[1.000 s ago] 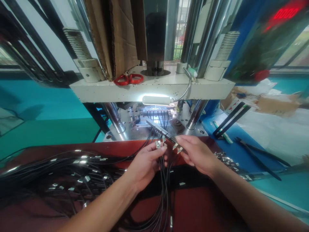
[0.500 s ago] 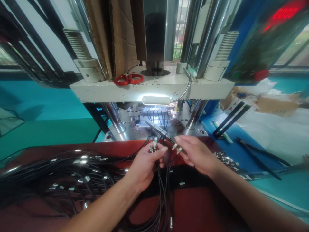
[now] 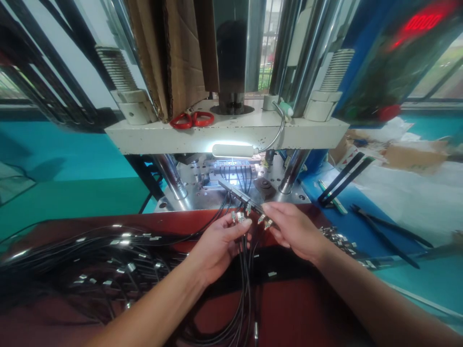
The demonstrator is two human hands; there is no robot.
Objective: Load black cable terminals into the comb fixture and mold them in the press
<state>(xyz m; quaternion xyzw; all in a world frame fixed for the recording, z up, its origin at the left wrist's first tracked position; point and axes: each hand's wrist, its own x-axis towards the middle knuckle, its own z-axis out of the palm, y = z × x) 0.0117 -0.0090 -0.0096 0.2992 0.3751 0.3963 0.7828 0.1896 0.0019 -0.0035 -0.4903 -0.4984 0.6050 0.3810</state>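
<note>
My left hand (image 3: 219, 248) is closed on several black cables (image 3: 243, 270), pinched near their small metal connectors (image 3: 240, 217), which stick up past the thumb. In my right hand (image 3: 296, 229) is one end of a narrow metal bar (image 3: 237, 192), which slants up and left toward the press. A few metal cable ends (image 3: 264, 220) sit along the bar's lower edge beside my right fingers. Another connector (image 3: 248, 208) is at the bar just above my left thumb; whether it is seated there I cannot tell.
Ahead stands a press with a lit lamp (image 3: 233, 150) over a die (image 3: 235, 174) holding cables. Red-handled scissors (image 3: 191, 119) lie on its plate. Bundled cables (image 3: 119, 260) cover the red table's left side. Loose metal parts (image 3: 338, 241) and pliers (image 3: 387, 231) lie at right.
My left hand has shifted slightly right with the cables, bringing the connectors closer to the bar. One connector is now at the bar's edge. My right hand and the bar stay nearly still.
</note>
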